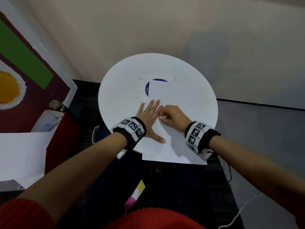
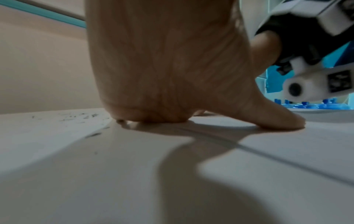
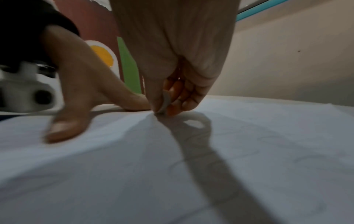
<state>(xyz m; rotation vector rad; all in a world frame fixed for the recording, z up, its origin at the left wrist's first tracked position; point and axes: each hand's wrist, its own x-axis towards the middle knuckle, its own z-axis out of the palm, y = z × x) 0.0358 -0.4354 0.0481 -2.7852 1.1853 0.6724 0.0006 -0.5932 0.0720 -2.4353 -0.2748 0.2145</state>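
Where the paper lies: the white rectangular sheet of paper (image 1: 175, 100) is flat on the round white table (image 1: 122, 75), its far corner covering part of a dark blue round mark (image 1: 156, 80) at the table's middle, its near edge hanging past the rim towards the person
Left hand: the left hand (image 1: 149, 118) lies palm down, fingers straight and spread, thumb (image 1: 160, 140) stretched out sideways; the thumb and the inner fingers press on the sheet along its left edge, the outer fingers rest on bare table
Ring: a thin ring (image 1: 146, 111) sits on one finger of that hand
Right hand: the right hand (image 1: 173, 116) is curled, its thumb and fingertips pinching a small pale grey piece (image 3: 166, 103) whose lower end touches the sheet, just beside the left hand's fingers; what the piece is cannot be told
Wrists: black bands with white patterned marker tiles (image 1: 132, 128) wrap both wrists
Sleeve: red knitted cloth (image 1: 21, 212) covers the left upper arm
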